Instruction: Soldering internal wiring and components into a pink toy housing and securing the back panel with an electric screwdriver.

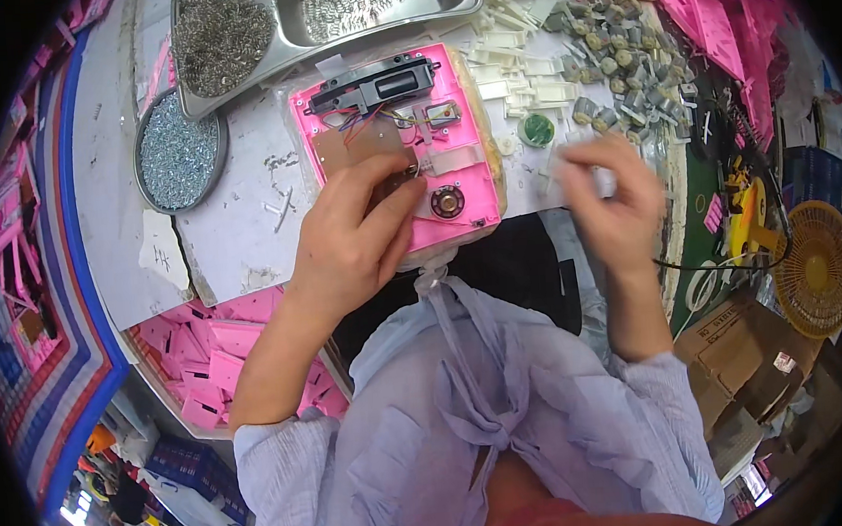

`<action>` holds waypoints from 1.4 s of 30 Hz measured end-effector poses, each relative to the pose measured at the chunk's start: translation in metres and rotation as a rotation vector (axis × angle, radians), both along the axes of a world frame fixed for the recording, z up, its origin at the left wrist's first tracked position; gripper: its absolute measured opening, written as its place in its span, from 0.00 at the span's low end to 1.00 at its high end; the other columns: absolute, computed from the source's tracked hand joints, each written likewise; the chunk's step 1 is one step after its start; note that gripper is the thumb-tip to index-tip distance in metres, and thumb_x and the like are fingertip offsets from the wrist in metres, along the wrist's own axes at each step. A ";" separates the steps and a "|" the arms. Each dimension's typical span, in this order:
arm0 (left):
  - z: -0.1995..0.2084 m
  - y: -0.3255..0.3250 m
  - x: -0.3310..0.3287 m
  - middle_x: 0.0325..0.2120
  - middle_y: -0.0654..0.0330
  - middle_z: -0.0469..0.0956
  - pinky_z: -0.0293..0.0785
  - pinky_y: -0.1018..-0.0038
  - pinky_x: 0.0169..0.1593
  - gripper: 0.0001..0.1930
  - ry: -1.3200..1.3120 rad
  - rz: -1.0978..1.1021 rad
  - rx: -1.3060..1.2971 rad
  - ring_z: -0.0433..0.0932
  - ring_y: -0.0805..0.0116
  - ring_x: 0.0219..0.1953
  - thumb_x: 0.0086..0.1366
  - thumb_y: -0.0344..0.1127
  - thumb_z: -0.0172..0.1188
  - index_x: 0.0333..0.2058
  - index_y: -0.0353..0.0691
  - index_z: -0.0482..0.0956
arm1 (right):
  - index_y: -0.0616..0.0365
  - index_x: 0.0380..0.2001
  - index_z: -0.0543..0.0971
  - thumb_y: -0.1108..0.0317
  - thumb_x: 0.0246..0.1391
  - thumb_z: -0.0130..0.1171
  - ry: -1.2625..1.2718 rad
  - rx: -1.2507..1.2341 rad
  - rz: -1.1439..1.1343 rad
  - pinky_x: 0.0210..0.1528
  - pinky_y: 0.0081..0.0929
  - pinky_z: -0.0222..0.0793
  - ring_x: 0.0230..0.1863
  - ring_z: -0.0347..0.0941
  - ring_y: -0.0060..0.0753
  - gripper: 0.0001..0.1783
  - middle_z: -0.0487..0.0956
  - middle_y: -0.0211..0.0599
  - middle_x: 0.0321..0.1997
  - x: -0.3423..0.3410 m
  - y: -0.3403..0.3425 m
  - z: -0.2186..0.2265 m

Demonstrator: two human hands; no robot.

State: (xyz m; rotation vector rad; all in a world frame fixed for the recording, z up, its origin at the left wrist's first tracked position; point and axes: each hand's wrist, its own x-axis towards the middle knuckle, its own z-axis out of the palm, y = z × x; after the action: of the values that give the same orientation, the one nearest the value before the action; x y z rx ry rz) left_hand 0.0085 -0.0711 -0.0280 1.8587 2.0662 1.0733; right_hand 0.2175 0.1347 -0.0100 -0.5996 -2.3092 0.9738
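Note:
In front of me a pink plastic housing (480,201) rests open on the table, its inside facing up. It holds a black gearbox-like unit (372,88), a small metal motor (443,114), thin wires, a whitish plastic piece (453,160) and a round black speaker (447,202). My left hand (351,229) lies over the housing's left side. Its thumb and forefinger close around something metallic and small, mostly hidden by the fingertips. To the right of the housing, my right hand (615,198) is raised above the tabletop with fingers curled. Motion smears its fingertips.
Metal trays (468,9) of springs stand at the back, with a round dish (219,150) of screws on the left. White plastic parts (516,79), grey motors (621,67) and a green roll (535,130) lie right. Pink parts (224,347) fill a box lower left.

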 end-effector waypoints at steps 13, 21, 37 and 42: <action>0.006 0.005 -0.001 0.48 0.52 0.78 0.78 0.64 0.43 0.18 -0.044 0.010 0.052 0.79 0.55 0.41 0.52 0.22 0.68 0.45 0.36 0.84 | 0.56 0.24 0.81 0.61 0.49 0.69 -0.458 0.389 0.235 0.35 0.42 0.76 0.33 0.80 0.45 0.11 0.82 0.39 0.27 -0.103 0.008 0.021; 0.015 0.047 -0.026 0.49 0.61 0.79 0.69 0.61 0.54 0.19 0.291 0.047 0.125 0.76 0.58 0.48 0.53 0.29 0.68 0.46 0.44 0.84 | 0.58 0.22 0.81 0.63 0.47 0.67 -0.412 0.467 0.166 0.33 0.46 0.77 0.30 0.81 0.47 0.10 0.81 0.42 0.23 -0.105 0.000 0.014; 0.009 0.055 -0.030 0.49 0.65 0.80 0.71 0.62 0.50 0.06 0.249 0.045 0.173 0.76 0.62 0.48 0.54 0.33 0.68 0.30 0.39 0.86 | 0.56 0.28 0.87 0.66 0.46 0.65 -0.693 0.737 0.337 0.37 0.43 0.81 0.36 0.85 0.49 0.07 0.85 0.46 0.31 -0.124 -0.004 0.028; 0.006 0.060 -0.040 0.47 0.57 0.79 0.75 0.61 0.50 0.11 0.135 -0.029 0.163 0.77 0.54 0.46 0.53 0.31 0.71 0.37 0.38 0.86 | 0.61 0.28 0.85 0.65 0.51 0.68 -0.785 -0.040 0.355 0.32 0.31 0.80 0.29 0.83 0.33 0.09 0.84 0.39 0.26 -0.125 0.039 0.029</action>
State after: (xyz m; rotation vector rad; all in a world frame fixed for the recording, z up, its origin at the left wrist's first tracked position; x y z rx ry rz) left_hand -0.0317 -0.0114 -0.0224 2.0857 2.0716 1.1709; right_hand 0.0927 0.1733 0.0194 -0.6868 -3.1793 1.0702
